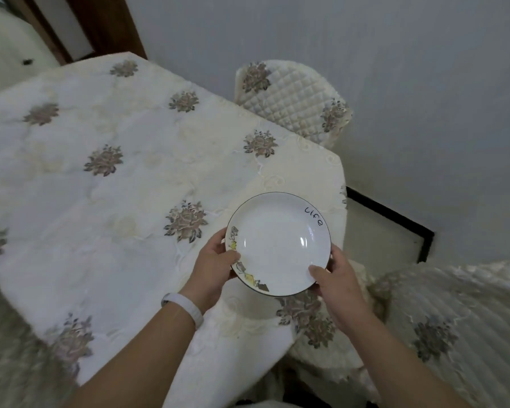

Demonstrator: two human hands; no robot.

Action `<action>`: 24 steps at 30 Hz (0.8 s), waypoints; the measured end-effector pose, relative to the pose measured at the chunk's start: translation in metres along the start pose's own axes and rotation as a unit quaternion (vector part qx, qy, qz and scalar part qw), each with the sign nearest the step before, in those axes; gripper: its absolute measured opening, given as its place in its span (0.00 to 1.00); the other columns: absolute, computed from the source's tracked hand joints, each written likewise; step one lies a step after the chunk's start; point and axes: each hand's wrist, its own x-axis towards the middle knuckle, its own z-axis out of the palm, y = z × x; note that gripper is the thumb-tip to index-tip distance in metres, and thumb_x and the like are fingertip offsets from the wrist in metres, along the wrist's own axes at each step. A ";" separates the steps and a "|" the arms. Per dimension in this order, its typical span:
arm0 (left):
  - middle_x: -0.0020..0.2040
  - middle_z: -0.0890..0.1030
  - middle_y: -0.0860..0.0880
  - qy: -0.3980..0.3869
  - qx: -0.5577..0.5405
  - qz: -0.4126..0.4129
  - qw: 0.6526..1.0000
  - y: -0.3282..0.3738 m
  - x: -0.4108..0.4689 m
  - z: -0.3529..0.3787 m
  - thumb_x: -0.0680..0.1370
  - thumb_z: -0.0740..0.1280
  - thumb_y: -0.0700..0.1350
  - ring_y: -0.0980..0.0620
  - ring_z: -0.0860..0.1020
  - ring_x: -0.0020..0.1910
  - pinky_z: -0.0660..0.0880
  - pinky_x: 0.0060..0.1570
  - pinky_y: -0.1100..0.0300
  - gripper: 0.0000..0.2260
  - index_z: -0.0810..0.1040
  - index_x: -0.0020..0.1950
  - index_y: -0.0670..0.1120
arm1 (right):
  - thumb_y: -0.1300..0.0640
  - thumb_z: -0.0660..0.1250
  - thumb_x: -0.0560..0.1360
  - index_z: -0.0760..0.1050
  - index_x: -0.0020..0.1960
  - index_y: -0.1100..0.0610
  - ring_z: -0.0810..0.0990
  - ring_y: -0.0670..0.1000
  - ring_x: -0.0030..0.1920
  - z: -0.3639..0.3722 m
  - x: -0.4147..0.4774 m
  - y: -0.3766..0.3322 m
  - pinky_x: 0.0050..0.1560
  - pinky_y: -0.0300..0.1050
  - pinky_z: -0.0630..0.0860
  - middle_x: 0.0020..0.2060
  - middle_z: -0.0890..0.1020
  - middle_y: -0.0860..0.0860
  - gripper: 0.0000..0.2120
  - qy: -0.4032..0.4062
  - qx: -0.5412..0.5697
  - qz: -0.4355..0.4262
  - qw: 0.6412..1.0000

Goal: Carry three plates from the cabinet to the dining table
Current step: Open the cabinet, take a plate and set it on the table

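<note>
Over the near corner of the cream floral-clothed worktop [130, 187] — white dark-rimmed ceramic plate [278, 240], level, left hand [215, 262] and right hand [337, 279] gripping opposite rims; the cloth's broad middle lies ahead-left.

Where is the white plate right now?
In the head view, the white plate is right of centre, held by the left hand and the right hand over the right corner of the dining table.
</note>
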 end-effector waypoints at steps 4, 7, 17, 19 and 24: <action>0.51 0.84 0.48 0.057 -0.002 -0.021 0.998 -0.012 0.013 -0.007 0.74 0.60 0.28 0.47 0.83 0.46 0.80 0.38 0.55 0.25 0.75 0.62 0.53 | 0.68 0.63 0.73 0.74 0.61 0.41 0.81 0.54 0.57 0.010 0.034 0.006 0.57 0.58 0.80 0.54 0.82 0.49 0.25 -0.048 -0.058 0.028 0.997; 0.50 0.84 0.48 0.098 0.009 -0.031 0.995 -0.024 0.023 -0.009 0.73 0.60 0.28 0.48 0.83 0.47 0.81 0.40 0.53 0.25 0.76 0.59 0.54 | 0.63 0.64 0.69 0.74 0.54 0.37 0.81 0.54 0.56 0.013 0.062 0.011 0.58 0.61 0.79 0.53 0.83 0.50 0.23 -0.089 -0.110 0.040 0.989; 0.52 0.83 0.50 0.212 0.030 -0.060 0.975 -0.056 0.044 -0.005 0.72 0.61 0.28 0.48 0.82 0.51 0.80 0.49 0.50 0.23 0.76 0.55 0.55 | 0.65 0.64 0.72 0.70 0.66 0.44 0.80 0.49 0.50 0.028 0.119 0.014 0.47 0.48 0.79 0.52 0.81 0.47 0.27 -0.178 -0.222 0.045 0.958; 0.53 0.82 0.48 0.223 0.042 -0.066 0.972 -0.057 0.049 -0.007 0.72 0.61 0.29 0.48 0.81 0.52 0.80 0.49 0.50 0.23 0.75 0.58 0.53 | 0.66 0.64 0.72 0.69 0.67 0.46 0.79 0.46 0.51 0.031 0.124 0.015 0.43 0.43 0.76 0.53 0.81 0.45 0.27 -0.184 -0.231 0.038 0.955; 0.50 0.82 0.48 0.235 0.086 -0.078 0.965 -0.060 0.057 -0.007 0.72 0.64 0.32 0.47 0.81 0.49 0.80 0.50 0.47 0.22 0.75 0.55 0.58 | 0.65 0.64 0.72 0.70 0.67 0.48 0.79 0.46 0.51 0.034 0.136 0.012 0.42 0.40 0.73 0.52 0.81 0.46 0.26 -0.191 -0.263 0.027 0.945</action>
